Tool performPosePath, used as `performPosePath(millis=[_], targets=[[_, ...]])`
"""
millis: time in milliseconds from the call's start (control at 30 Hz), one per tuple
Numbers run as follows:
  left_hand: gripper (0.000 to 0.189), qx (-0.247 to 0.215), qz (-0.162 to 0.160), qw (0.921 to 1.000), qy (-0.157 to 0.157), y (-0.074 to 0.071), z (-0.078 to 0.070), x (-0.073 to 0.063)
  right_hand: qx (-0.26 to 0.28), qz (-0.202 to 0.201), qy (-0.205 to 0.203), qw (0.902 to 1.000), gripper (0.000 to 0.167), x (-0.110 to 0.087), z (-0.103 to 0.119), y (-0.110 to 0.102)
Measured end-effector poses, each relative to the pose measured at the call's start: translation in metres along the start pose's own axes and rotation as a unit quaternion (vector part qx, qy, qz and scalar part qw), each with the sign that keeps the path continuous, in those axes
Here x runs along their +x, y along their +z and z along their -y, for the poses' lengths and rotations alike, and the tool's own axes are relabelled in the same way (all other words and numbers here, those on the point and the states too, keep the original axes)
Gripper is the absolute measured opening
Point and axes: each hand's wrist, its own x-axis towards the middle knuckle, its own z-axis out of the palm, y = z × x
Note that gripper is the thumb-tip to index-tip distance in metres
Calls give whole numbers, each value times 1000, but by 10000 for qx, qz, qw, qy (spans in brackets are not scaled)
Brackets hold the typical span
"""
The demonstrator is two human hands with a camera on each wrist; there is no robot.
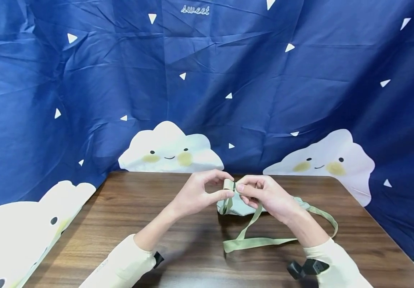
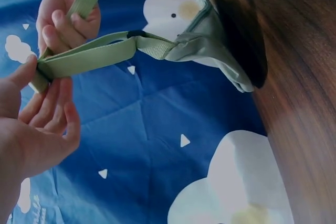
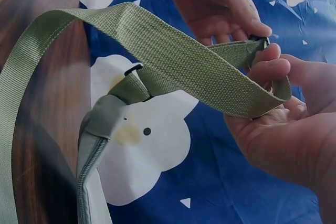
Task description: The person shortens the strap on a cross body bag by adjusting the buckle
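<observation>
Both hands work on the light green webbing strap of a small pale green bag, held up over the table. My left hand pinches a folded loop of strap between thumb and fingers, beside a dark slider buckle. Close on the other side, my right hand pinches the strap at the buckle with thumb and index finger. In the right wrist view, the strap bends around that hand's fingers. A second dark buckle joins the strap to the zippered bag's end. Fingers partly hide the upper buckle.
The brown wooden table spreads beneath both arms. Part of the strap trails in a loop on it, passing under the right forearm. Behind the table hangs a blue curtain with clouds and white triangles. Dark wrist straps sit on the sleeves.
</observation>
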Motion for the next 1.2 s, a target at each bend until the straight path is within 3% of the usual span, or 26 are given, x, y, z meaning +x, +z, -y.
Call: performPosePath(millis=[167, 367, 733, 900, 1033, 1200], targets=[[26, 168, -254, 9995, 53, -3, -3, 1, 183, -3, 91, 9998, 18, 0, 2, -2], [28, 253, -603, 9978, -97, -9, -13, 3, 330, -146, 236, 9991, 16, -3, 5, -13], [29, 43, -242, 9995, -178, -2, -1, -1, 170, -128, 47, 9998, 17, -1, 1, -5], [27, 150, -242, 9995, -107, 2, 0, -2, 141, -58, 10, 9999, 23, 1, 0, 2], [27, 195, -431, 9988, -149, 2, -11, -2, 209, -78, 112, 9997, 26, 0, -3, -2], [27, 208, -663, 9973, -256, -4, -37, 0, 540, -116, 159, 9983, 13, -2, -7, -14]])
